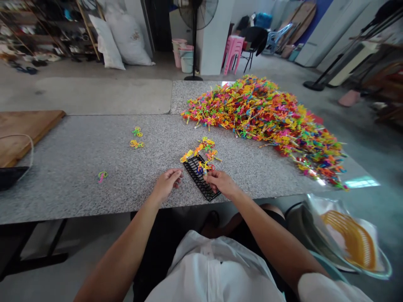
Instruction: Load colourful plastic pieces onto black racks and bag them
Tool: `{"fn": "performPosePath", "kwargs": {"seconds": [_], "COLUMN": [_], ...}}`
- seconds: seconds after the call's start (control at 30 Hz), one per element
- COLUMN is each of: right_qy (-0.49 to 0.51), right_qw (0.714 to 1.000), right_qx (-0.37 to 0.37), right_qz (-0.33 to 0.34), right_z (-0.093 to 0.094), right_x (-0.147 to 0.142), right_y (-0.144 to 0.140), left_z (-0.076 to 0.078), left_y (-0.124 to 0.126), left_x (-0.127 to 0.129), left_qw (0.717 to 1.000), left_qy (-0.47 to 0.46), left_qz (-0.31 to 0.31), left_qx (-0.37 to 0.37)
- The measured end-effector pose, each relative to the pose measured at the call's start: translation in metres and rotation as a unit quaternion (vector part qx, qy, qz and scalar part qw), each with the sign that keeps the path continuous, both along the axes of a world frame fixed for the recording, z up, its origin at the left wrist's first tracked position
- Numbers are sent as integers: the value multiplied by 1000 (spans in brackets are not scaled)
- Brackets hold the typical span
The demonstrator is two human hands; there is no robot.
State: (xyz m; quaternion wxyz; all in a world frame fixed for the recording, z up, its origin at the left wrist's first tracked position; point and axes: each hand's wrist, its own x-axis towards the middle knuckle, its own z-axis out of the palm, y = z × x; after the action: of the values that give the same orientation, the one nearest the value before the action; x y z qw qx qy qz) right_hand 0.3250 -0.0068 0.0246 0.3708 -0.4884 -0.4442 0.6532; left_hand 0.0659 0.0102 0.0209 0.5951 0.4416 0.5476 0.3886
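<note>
- A black plastic grid (201,178) is seen lying flat on the speckled stone desk (78,167), near its front edge and in front of the seated person.
- The left hand (166,184) is rested at the grid's left long edge; its fingers are loosely curled and nothing is seen gripped in them.
- The right hand (222,182) is laid over the grid's right side, its fingers pinched at a small cluster of coloured plastic pieces (204,167) sitting on the grid; whether a piece is truly clamped cannot be told.
- More small pieces (206,149) are strewn just beyond the grid's far end, and a large heap of them (267,121) is spread across the far right of the desk.
- A few stray pieces (137,138) are left well apart on the left.
- The grid is judged light, thin and fairly stiff, best steadied by its long edges; the pieces are judged very light, springy and prone to tangle, best taken one at a time with a fingertip pinch.
- An orange basket (352,239) is seen low at the near right.
</note>
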Motion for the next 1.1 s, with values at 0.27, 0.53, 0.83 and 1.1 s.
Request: {"fn": "performPosePath", "kwargs": {"seconds": [0.27,0.53,0.83,1.1], "right_qy": [-94,-215,-251,-127], "right_qw": [991,967,949,974], "right_qx": [77,135,129,35], "right_qz": [62,12,-139,-187], "right_z": [-8,-9,-14,-14], "right_x": [-9,-21,-54,-86], "right_y": [-1,-4,50,67], "left_z": [11,4,-20,-30], "left_y": [-3,-16,42,86], "left_x": [22,44,6,11], "left_qw": [992,993,967,937], "left_qy": [-11,-18,201,273], "left_qz": [-113,-86,43,-111], "left_qx": [48,73,150,189]}}
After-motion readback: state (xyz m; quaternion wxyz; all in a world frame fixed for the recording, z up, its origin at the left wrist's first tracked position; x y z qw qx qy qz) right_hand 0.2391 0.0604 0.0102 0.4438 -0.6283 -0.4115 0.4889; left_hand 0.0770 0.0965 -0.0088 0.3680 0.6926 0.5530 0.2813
